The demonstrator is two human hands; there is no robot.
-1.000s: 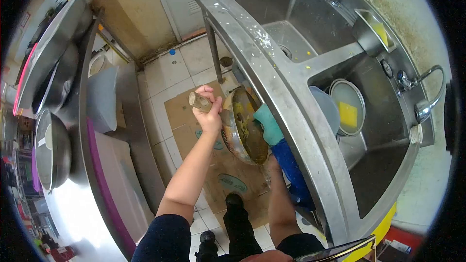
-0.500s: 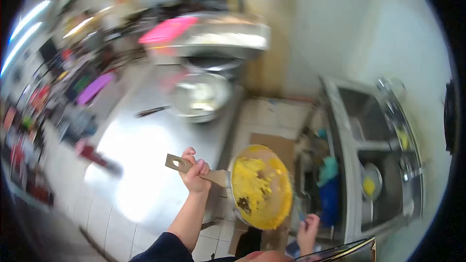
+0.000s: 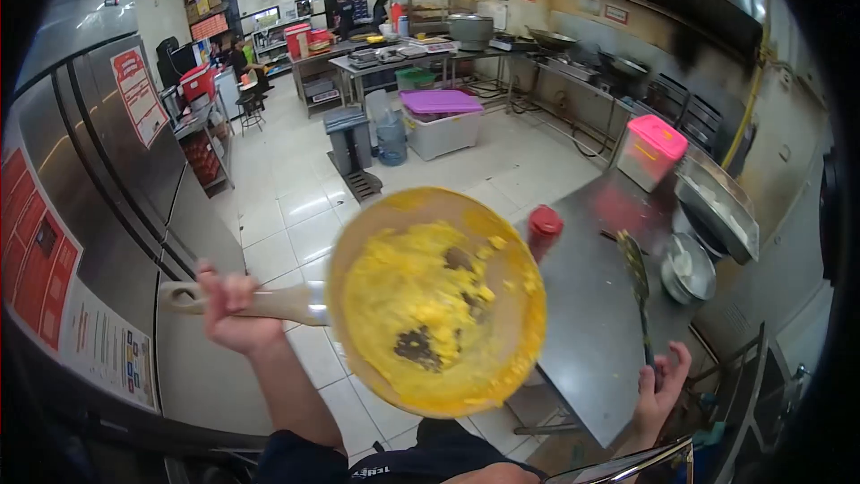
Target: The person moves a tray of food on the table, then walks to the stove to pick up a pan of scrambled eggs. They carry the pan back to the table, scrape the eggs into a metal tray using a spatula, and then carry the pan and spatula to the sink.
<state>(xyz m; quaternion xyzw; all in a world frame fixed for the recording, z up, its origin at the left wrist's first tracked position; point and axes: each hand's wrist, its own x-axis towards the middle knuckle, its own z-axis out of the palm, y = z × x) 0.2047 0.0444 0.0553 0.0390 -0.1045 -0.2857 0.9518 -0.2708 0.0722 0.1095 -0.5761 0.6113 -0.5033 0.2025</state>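
Observation:
My left hand is wrapped round the beige handle of a frying pan, held up in front of me. Inside the pan lies soft yellow scrambled egg, with dark brown patches and egg smeared along the right rim. At the lower right, my right hand grips the lower end of a long dark spatula. Its blade points away from me, is streaked with yellow, and overlaps the steel table in this view.
The steel table on the right bears a red bottle, a metal bowl with something white in it, and a pink-lidded box. Tall steel fridges line the left. Ahead stand a grey bin and a purple-lidded crate.
My view has swung left from the sink and wall to the wider kitchen. The pan has come up closer to my view, still in my left hand. The spatula now shows clearly.

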